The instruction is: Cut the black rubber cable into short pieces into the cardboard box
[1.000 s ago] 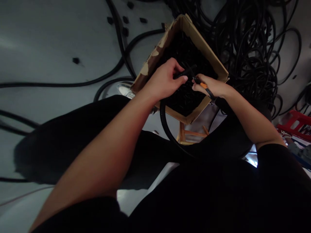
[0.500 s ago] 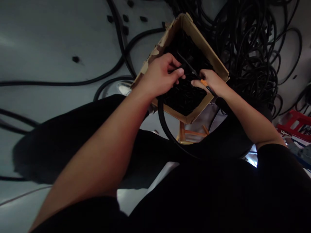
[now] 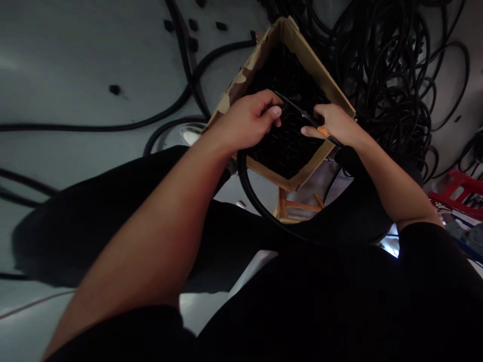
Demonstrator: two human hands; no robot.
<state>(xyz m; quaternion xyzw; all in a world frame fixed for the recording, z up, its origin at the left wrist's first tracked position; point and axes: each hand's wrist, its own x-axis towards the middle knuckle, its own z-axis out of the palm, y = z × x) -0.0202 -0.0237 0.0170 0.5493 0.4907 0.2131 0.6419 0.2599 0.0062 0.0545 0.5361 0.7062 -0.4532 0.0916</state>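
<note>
We have our left hand [image 3: 256,118] over the left part of the cardboard box [image 3: 320,71], thumb and fingers closed together on a black corrugated tube [image 3: 247,183]. The tube drops from under that hand across the near edge of the box and curves down over our lap. Our right hand [image 3: 334,121], above the right part of the box, grips the orange-and-black scissors [image 3: 307,117], whose slim blades point over the box toward our left fingertips; we cannot tell whether they touch the tube. Short black tube pieces [image 3: 285,156] fill much of the box.

To the right of the box we see a tangled heap of black tubing [image 3: 381,75], and farther right a red plastic item [image 3: 458,186]. Left of the box, a few small black pieces [image 3: 114,90] lie on the grey floor [image 3: 75,60], with longer tubes running past them. Wooden legs [image 3: 282,203] show just below the box.
</note>
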